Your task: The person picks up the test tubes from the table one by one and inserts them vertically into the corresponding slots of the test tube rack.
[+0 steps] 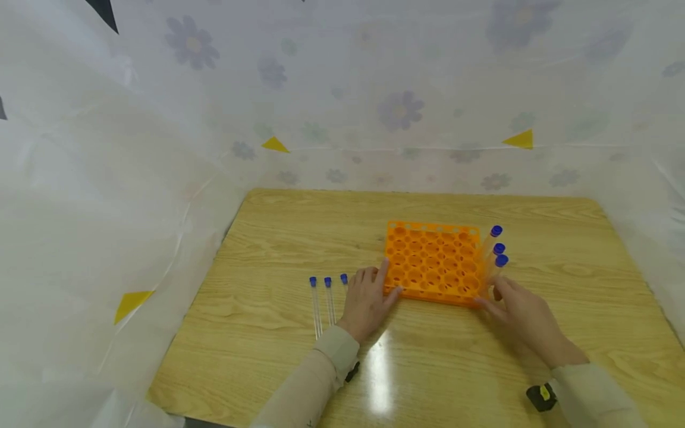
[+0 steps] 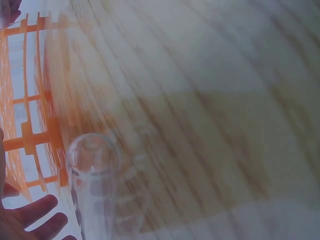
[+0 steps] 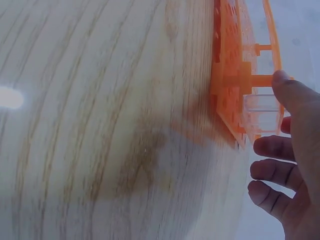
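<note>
An orange test tube rack with rows of round holes stands on the table. Three clear test tubes with blue caps stand upright along its right side. At the rack's left front corner my left hand holds on, index finger along the side and thumb at the front edge. My right hand grips the right front corner; in the right wrist view its thumb lies against the frame. Left of the rack lie three more blue-capped tubes, one partly hidden by my left hand. One tube's rounded end shows in the left wrist view.
The wood-grain table has white, flower-patterned sheeting behind it and at its sides. Yellow triangles mark the sheeting. Dark wrist devices sit at both cuffs.
</note>
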Demonstrator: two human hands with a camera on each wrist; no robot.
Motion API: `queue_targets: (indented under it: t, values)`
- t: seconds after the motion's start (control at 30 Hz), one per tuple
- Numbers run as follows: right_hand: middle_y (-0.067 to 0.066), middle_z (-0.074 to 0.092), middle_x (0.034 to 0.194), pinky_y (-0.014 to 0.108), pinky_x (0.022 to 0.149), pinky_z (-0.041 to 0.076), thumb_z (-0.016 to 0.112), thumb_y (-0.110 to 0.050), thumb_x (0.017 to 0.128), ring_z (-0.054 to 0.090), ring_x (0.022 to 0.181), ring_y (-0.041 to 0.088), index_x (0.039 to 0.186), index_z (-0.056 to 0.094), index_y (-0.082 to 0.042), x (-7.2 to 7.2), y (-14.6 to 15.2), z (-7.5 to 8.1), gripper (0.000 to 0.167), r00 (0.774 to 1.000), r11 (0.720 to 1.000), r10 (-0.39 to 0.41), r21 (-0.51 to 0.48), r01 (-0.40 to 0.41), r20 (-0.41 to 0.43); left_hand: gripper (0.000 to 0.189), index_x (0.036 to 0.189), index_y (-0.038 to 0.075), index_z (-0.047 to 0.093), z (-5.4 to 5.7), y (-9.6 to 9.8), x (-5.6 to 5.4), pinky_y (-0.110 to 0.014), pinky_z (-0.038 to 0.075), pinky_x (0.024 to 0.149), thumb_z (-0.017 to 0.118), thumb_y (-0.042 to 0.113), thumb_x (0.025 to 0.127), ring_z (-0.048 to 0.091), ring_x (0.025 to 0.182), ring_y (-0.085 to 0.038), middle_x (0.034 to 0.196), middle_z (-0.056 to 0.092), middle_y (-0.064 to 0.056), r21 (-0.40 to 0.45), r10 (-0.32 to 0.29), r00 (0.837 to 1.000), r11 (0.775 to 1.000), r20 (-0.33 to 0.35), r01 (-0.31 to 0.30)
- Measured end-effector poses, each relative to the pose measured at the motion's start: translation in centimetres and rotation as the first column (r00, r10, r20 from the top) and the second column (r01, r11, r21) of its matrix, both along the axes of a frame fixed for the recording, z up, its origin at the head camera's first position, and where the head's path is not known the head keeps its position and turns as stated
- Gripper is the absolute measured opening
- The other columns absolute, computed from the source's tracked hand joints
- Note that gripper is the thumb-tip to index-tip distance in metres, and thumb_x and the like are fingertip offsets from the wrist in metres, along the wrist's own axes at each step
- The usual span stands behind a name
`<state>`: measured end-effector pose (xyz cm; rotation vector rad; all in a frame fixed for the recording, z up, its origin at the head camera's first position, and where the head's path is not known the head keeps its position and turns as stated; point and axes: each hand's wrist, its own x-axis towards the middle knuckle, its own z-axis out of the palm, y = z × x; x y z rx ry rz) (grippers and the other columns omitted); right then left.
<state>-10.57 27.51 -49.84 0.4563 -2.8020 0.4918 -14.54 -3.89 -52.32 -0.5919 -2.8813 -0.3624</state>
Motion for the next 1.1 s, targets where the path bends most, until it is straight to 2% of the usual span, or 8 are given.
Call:
queue_targets:
  t: [0.23, 0.37, 0.53, 0.7, 0.83, 0.93, 1.03, 1.1]
  values:
    - [0.004, 0.061, 0.078, 0.038, 0.058, 0.043, 0.087, -0.028, 0.071, 0.054, 0.067, 0.019, 0.09, 0.061, -0.008, -0.6, 0.3, -0.8, 0.038, 0.979, 0.997, 0.072, 0.035, -0.066, -0.193, 0.069, 0.156, 0.015, 0.03, -0.1, 0.0, 0.0, -0.038, 0.048, 0.096, 0.04, 0.056, 0.102, 0.056, 0.11, -0.023, 0.117, 0.06, -0.005, -0.003, 0.001, 1.0, 1.0, -0.009, -0.001]
    - [0.006, 0.058, 0.08, 0.034, 0.056, 0.041, 0.09, -0.028, 0.065, 0.049, 0.065, 0.016, 0.095, 0.061, -0.005, -0.9, 0.4, -1.4, 0.048, 0.968, 0.995, 0.099, 0.034, -0.094, -0.229, 0.07, 0.157, 0.015, 0.028, -0.1, -0.1, 0.1, -0.039, 0.048, 0.097, 0.039, 0.057, 0.102, 0.056, 0.112, -0.024, 0.118, 0.06, -0.006, 0.002, 0.006, 1.0, 1.0, 0.018, -0.006]
    - [0.001, 0.053, 0.08, 0.026, 0.054, 0.036, 0.087, -0.032, 0.074, 0.042, 0.064, 0.011, 0.1, 0.052, -0.009, -0.8, 0.1, -1.5, 0.049, 0.997, 0.999, 0.038, -0.001, -0.038, -0.06, 0.07, 0.158, 0.015, 0.027, 0.2, 0.0, 0.1, -0.04, 0.047, 0.099, 0.039, 0.056, 0.102, 0.055, 0.113, -0.024, 0.119, 0.059, -0.006, 0.021, 0.005, 0.999, 1.0, 0.051, -0.006]
    - [-0.001, 0.043, 0.075, 0.022, 0.052, 0.028, 0.078, -0.038, 0.085, 0.035, 0.062, 0.011, 0.096, 0.041, -0.011, -0.7, -0.1, -1.2, 0.046, 0.998, 1.0, 0.0, -0.01, 0.0, 0.067, 0.07, 0.158, 0.015, 0.027, 0.4, -0.1, 0.1, -0.04, 0.047, 0.099, 0.039, 0.056, 0.102, 0.055, 0.114, -0.025, 0.12, 0.059, -0.007, 0.032, -0.001, 0.999, 0.999, 0.048, -0.001]
    - [0.002, 0.052, 0.081, 0.028, 0.055, 0.038, 0.069, -0.045, 0.091, 0.047, 0.066, 0.015, 0.1, 0.041, -0.011, -0.9, 0.0, -0.8, 0.045, 0.989, 1.0, -0.021, 0.005, 0.02, 0.148, 0.07, 0.157, 0.015, 0.028, 0.3, 0.0, 0.0, -0.04, 0.047, 0.098, 0.04, 0.056, 0.102, 0.055, 0.113, -0.024, 0.119, 0.06, -0.007, 0.025, 0.004, 0.999, 1.0, 0.035, -0.005]
    - [0.003, 0.054, 0.081, 0.029, 0.055, 0.039, 0.064, -0.05, 0.094, 0.049, 0.067, 0.016, 0.1, 0.042, -0.011, -1.0, -0.1, -0.6, 0.045, 0.979, 0.999, -0.037, 0.011, 0.036, 0.202, 0.069, 0.157, 0.015, 0.029, 0.2, 0.0, -0.1, -0.039, 0.048, 0.097, 0.041, 0.055, 0.102, 0.056, 0.111, -0.023, 0.118, 0.06, -0.006, 0.02, 0.007, 1.0, 1.0, 0.019, -0.008]
    - [0.0, 0.05, 0.08, 0.025, 0.055, 0.035, 0.061, -0.052, 0.095, 0.044, 0.067, 0.013, 0.098, 0.043, -0.014, -1.0, 0.3, -0.5, 0.042, 0.958, 0.998, -0.025, -0.042, 0.039, 0.286, 0.069, 0.157, 0.015, 0.028, 0.2, 0.0, -0.1, -0.039, 0.047, 0.098, 0.04, 0.056, 0.102, 0.056, 0.112, -0.024, 0.119, 0.06, -0.006, 0.018, 0.006, 1.0, 1.0, 0.03, -0.007]
    - [0.0, 0.049, 0.082, 0.024, 0.055, 0.035, 0.063, -0.042, 0.096, 0.043, 0.068, 0.011, 0.097, 0.046, -0.015, -1.1, 1.0, -0.2, 0.032, 0.943, 0.994, 0.015, -0.109, 0.022, 0.333, 0.07, 0.158, 0.015, 0.027, 0.2, 0.1, 0.0, -0.04, 0.047, 0.1, 0.038, 0.056, 0.103, 0.055, 0.114, -0.024, 0.121, 0.059, -0.007, 0.021, 0.001, 0.999, 1.0, 0.048, -0.002]
